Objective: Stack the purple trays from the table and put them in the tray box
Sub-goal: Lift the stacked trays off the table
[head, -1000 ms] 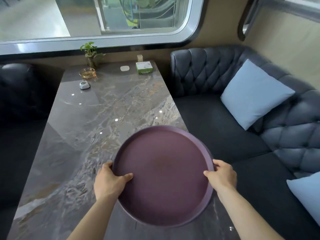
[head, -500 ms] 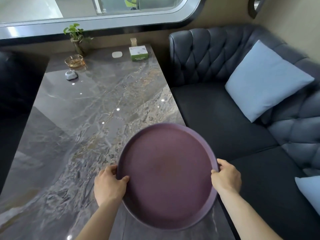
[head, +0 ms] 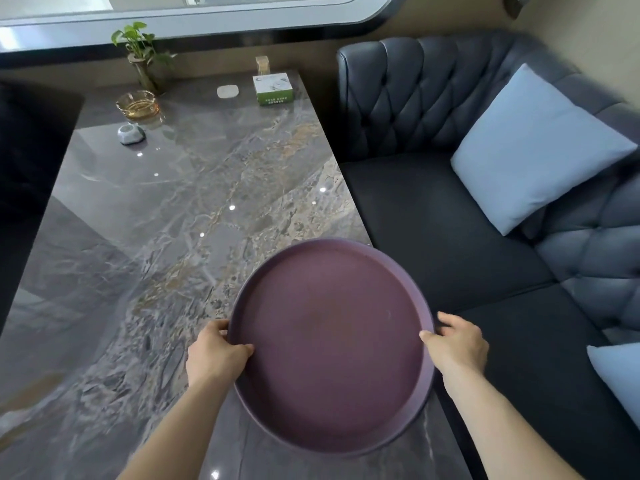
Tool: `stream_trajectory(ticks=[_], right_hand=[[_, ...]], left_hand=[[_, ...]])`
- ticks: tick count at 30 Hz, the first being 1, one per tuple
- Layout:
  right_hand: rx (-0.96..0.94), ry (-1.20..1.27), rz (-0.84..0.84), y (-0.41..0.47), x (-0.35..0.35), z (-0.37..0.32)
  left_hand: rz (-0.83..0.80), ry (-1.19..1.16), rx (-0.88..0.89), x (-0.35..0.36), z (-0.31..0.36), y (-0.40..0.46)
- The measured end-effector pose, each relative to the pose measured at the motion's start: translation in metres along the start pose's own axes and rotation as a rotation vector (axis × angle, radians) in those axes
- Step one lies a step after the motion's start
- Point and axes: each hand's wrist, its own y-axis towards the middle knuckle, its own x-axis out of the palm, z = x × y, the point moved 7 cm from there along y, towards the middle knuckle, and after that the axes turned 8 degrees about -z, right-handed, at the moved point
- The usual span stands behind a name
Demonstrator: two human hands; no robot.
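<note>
So the biggest thing in my view is the dark tufted sofa (head: 467, 209) wrapping around the right side, with a pale blue cushion (head: 533, 147) leaning on its back and a second blue cushion (head: 620, 382) poking in at the right edge. Next to it on the left is the grey marble bench (head: 166, 237), long and glossy, running away from me toward the window ledge.

Then there's the purple tray (head: 332, 344), round, at the near right corner of the bench, and its right side hangs out past the bench edge over the sofa seat. Looks like more than one rim along the bottom edge, so possibly a stack, but I honestly can't tell how many. Can't say if it's resting on the bench or lifted a bit either.

My left hand (head: 213, 355) is clamped on the tray's left rim, thumb over the top inside the lip, fingers underneath. My right hand (head: 457, 344) grips the right rim the same way, thumb on the lip, fingers curled outside it.

Small stuff at the far end: a plant in a vase (head: 140, 53), a green and white box (head: 273, 88), an amber glass ashtray (head: 138, 105), a little grey gadget (head: 131, 134), and a white pad (head: 228, 90).
</note>
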Motion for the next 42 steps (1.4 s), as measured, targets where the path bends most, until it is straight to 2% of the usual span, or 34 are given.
stream_trajectory(ticks=[5,9,11,13,15,17,19,25,31,34,37,42], right_hand=[[0.028,0.019,-0.064,-0.002,0.0,0.012],[0.031,0.039,-0.197,-0.006,0.0,0.027],[0.004,0.007,-0.228,-0.01,0.0,0.027],[-0.018,0.008,-0.22,-0.012,0.001,0.023],[-0.017,0.017,-0.191,-0.014,0.004,0.024],[0.005,-0.058,-0.127,-0.018,0.003,0.032],[0.017,-0.111,-0.059,-0.028,0.003,0.044],[0.073,0.064,-0.013,-0.025,0.007,0.054],[0.128,-0.15,-0.032,-0.043,0.008,0.051],[0.024,-0.278,0.059,-0.07,0.01,0.058],[0.026,-0.264,0.074,-0.077,0.012,0.06],[0.082,-0.143,0.043,-0.072,0.011,0.063]], left_hand=[[-0.05,-0.02,-0.062,0.003,-0.014,-0.003],[-0.261,0.003,-0.201,0.003,-0.051,-0.011],[-0.337,0.05,-0.211,0.002,-0.059,-0.015],[-0.291,0.072,-0.163,0.0,-0.052,-0.016],[-0.167,0.049,-0.112,-0.002,-0.045,-0.017],[-0.04,0.034,-0.096,-0.001,-0.046,-0.02],[0.019,0.059,-0.086,0.0,-0.05,-0.023],[0.01,0.019,-0.119,-0.005,-0.057,-0.019],[-0.035,0.056,-0.112,-0.002,-0.055,-0.021],[0.044,0.126,-0.009,-0.003,-0.05,-0.022],[0.097,-0.001,0.04,0.002,-0.048,-0.025],[0.064,-0.115,0.002,0.008,-0.052,-0.032]])
